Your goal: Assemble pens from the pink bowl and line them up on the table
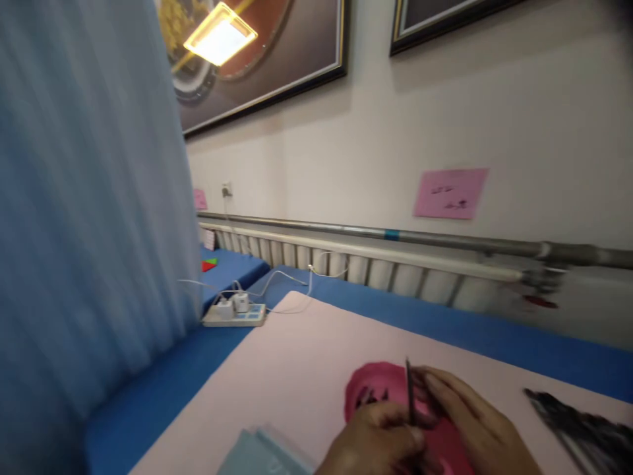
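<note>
My left hand (370, 441) is closed, with its thumb and fingers pinching a thin dark stick (409, 386) that points upward. My right hand (475, 415) is close beside it, fingers curled inward near the stick; what they hold is hidden and blurred. Beneath both hands is a pink scalloped bowl (352, 390) with small dark pieces (370, 396) inside. Part of a darker pink-red surface (449, 443) shows between the hands. To the right lies a bundle of long, thin black items (583, 422), smeared by motion.
Light-blue flat packets or booklets (262, 455) lie at the front edge. A pink sheet (297, 356) covers part of the blue table (148, 396). A power strip (235, 316) with white plugs and cables stands at left, near a blue curtain (93, 198). A radiator (361, 267) runs behind.
</note>
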The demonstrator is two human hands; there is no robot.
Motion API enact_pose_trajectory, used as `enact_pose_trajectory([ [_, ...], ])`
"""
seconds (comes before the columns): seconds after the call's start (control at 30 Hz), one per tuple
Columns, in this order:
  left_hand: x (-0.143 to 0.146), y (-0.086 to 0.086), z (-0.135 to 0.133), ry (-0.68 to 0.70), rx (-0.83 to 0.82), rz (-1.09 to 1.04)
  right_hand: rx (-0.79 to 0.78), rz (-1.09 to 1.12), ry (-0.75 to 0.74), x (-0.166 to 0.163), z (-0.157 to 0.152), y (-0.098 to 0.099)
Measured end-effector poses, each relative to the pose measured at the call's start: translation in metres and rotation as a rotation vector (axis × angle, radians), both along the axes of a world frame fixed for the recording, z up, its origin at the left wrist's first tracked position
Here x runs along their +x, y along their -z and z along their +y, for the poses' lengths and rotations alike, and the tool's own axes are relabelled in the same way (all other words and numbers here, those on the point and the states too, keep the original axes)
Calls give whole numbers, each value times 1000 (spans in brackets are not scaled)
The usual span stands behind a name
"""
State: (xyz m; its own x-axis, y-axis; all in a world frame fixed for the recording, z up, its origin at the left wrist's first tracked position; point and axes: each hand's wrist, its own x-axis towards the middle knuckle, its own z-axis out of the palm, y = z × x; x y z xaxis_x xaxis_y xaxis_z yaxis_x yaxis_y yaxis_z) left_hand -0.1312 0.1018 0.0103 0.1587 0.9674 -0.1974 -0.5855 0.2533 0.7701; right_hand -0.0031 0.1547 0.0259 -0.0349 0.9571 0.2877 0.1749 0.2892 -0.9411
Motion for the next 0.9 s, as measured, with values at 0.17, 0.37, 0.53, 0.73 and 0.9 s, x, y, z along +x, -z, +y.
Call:
enact_pose_trajectory([
  [0.17,7,4,-2,113,-15,43,-133,52,-102,3,-4,-20],
  [0.37,2,0,-6,173,-41,141,-209,236,-210,4,-3,-9],
  [0.53,0,-5,-10,197,-54,175,-188,274,-106,2,-5,-13],
  [0.73,-1,-5,-9,91,-23,372,-124,222,-38,-2,-12,-21],
  [0.9,-3,-10,-10,96,-11,428,-102,196,-30,-1,-12,-16],
])
